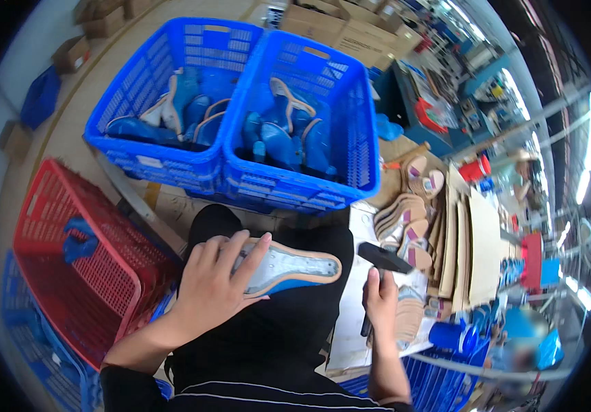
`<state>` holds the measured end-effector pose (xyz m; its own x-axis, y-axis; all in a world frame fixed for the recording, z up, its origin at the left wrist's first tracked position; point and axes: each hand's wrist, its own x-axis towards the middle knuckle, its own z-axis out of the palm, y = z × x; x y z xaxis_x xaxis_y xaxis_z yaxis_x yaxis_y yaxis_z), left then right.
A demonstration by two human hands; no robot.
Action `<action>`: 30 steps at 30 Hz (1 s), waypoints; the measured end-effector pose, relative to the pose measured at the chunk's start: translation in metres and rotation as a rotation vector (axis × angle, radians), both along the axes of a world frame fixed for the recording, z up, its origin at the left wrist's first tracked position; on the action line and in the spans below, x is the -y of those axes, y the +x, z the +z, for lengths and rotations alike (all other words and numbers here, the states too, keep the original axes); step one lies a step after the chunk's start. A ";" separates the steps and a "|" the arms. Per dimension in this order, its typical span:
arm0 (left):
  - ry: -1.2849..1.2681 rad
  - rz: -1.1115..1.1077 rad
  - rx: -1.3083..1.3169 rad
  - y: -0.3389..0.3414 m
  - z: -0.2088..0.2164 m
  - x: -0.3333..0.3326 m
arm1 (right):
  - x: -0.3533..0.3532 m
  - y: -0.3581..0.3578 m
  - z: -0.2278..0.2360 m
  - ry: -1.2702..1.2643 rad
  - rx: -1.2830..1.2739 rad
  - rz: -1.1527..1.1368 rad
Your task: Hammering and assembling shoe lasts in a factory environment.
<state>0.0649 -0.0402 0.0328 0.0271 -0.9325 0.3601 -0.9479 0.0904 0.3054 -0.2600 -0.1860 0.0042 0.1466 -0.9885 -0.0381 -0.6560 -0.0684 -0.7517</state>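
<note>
Across my lap lies a blue shoe last [302, 266], its sole face up, with a grey metallic-looking surface and a tan insole edge around it. My left hand [214, 278] grips its wider end, fingers spread over the sole and the thumb hidden. To the right, my right hand [381, 302] is wrapped around the handle of a dark hammer [383, 258], head up and apart from the last. Beside the hammer, several tan insoles [405, 220] with purple patches lie on a white work surface [350, 329].
Two blue crates [295, 178] ahead hold several blue lasts [283, 145]. At left, a tilted red crate [69, 302] contains a blue piece [79, 240]. Cardboard sheets [482, 250] stand right of the insoles, near a blue container [455, 336]. Cardboard boxes [340, 31] stand at the back.
</note>
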 end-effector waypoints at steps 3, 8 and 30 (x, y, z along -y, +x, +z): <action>-0.022 0.083 -0.039 0.006 -0.006 -0.013 | 0.013 -0.042 -0.062 -0.160 -0.148 -0.117; -0.058 0.082 -0.440 0.027 -0.021 -0.039 | 0.011 -0.107 -0.152 -0.160 -0.423 -0.210; -0.291 -0.063 -1.301 0.030 -0.064 -0.039 | -0.021 0.049 -0.055 -0.120 0.555 0.407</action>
